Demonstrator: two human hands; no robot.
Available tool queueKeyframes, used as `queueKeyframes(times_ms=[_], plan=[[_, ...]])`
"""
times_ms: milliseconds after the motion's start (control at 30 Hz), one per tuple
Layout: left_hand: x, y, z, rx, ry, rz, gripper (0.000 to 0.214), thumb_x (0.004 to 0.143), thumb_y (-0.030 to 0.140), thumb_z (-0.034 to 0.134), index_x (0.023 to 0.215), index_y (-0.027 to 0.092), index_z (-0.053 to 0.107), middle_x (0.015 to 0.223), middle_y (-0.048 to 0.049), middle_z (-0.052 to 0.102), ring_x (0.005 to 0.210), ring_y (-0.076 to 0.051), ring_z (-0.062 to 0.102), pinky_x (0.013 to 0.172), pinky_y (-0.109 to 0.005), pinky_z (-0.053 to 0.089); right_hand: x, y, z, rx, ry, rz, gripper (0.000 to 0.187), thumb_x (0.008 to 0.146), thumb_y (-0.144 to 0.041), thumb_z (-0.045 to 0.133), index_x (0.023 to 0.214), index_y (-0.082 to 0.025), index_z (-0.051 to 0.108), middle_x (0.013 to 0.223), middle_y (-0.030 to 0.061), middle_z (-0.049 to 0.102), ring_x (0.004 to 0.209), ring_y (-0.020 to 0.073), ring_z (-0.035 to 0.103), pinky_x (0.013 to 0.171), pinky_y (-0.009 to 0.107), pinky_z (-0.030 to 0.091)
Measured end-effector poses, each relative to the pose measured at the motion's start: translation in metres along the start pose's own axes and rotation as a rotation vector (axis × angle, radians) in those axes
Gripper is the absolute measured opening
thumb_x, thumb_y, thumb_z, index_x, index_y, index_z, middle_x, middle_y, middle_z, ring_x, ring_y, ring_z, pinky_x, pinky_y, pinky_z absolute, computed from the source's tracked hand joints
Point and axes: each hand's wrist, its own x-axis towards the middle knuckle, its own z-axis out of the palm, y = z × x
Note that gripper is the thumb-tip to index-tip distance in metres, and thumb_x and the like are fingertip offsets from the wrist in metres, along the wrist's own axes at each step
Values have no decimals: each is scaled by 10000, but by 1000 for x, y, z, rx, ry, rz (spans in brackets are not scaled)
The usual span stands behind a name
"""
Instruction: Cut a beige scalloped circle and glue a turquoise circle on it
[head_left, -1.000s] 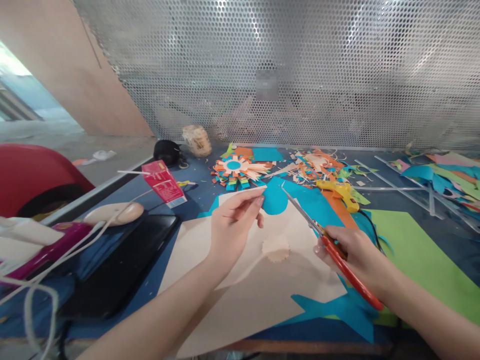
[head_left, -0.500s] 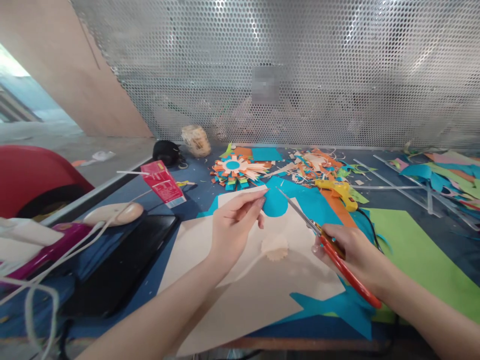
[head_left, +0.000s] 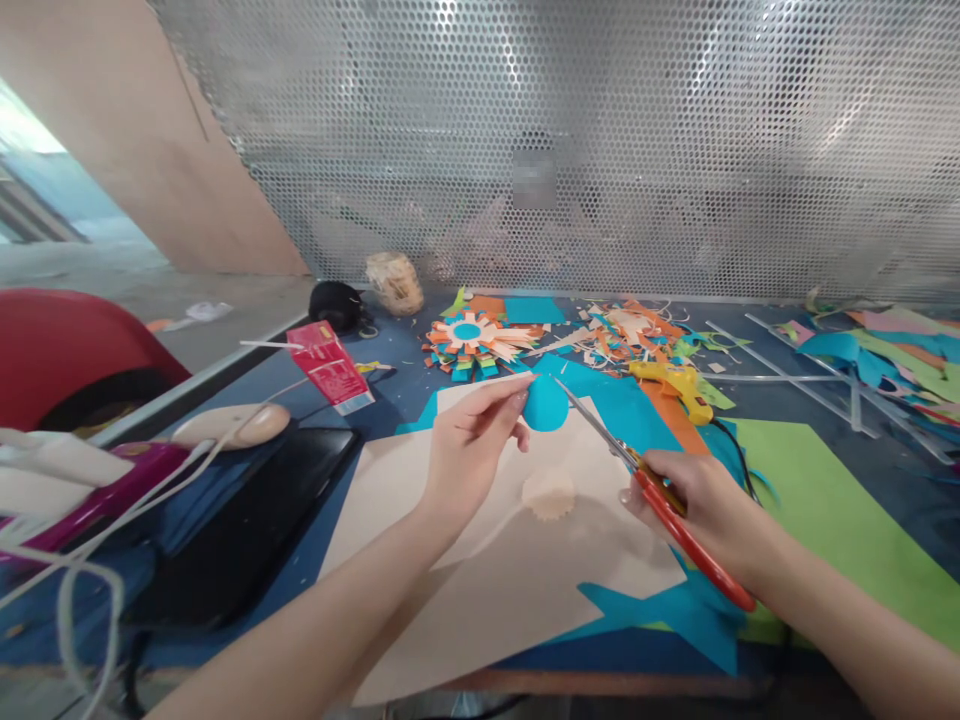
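Note:
My left hand (head_left: 480,425) pinches a round blue paper disc (head_left: 547,404) by its left edge, above the sheets. In my right hand (head_left: 694,490) are scissors (head_left: 660,500) with red handles, their blades pointing up and left towards the disc. The blade tips end just right of the disc and look nearly together. Below lies a cream paper sheet (head_left: 420,630), with a small cream scalloped paper circle (head_left: 548,495) on it. A blue star-like offcut (head_left: 667,620) rests by the sheet's lower right corner.
Behind are a layered paper flower (head_left: 469,332), a heap of paper scraps (head_left: 634,325) and a yellow glue gun (head_left: 675,385). Green paper (head_left: 840,510) and clear sticks (head_left: 810,375) are at right. A pink drink carton (head_left: 330,365), black phone (head_left: 247,530) and white cables (head_left: 112,570) are at left.
The view has shifted very slightly. Both hands, the blue disc and the scissors stay almost where they were.

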Motion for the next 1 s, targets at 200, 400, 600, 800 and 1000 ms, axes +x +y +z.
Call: queueKeyframes(times_ms=[200, 400, 600, 800, 1000], plan=[[-1, 4, 1, 53, -19, 37, 146, 791, 304, 663, 881, 228, 749, 811, -23, 686, 502, -70, 510, 529, -259, 476, 0, 1, 2, -2, -18, -20, 384, 846, -528, 454, 604, -235, 396, 537, -26, 427, 491, 136, 422, 462, 246, 281], [-1, 3, 6, -130, -60, -27, 322, 708, 346, 745, 1004, 227, 699, 868, -26, 652, 574, -80, 549, 484, -226, 486, 0, 2, 2, 34, 0, -19, 399, 836, -532, 473, 592, -242, 349, 527, -41, 352, 477, 124, 353, 449, 244, 244], [-2, 6, 12, -193, -145, -224, 427, 617, 269, 811, 981, 157, 619, 675, -1, 634, 593, -140, 625, 409, -205, 460, 0, 3, 1, 79, -9, -39, 358, 846, -481, 480, 610, -231, 381, 545, -41, 376, 478, 112, 331, 453, 247, 251], [-2, 11, 12, -247, -45, -217, 329, 585, 266, 828, 780, 142, 594, 596, 39, 576, 539, -107, 593, 369, -172, 443, -1, 4, 1, 79, -28, -56, 316, 862, -461, 460, 670, -212, 491, 580, -21, 454, 494, 125, 391, 459, 251, 298], [-4, 15, 13, -299, -70, -266, 306, 579, 252, 826, 733, 148, 582, 594, 52, 539, 514, -103, 578, 323, -169, 441, -1, 6, 2, 81, -16, -111, 373, 877, -510, 411, 741, -199, 564, 590, -3, 483, 497, 143, 416, 444, 259, 326]])
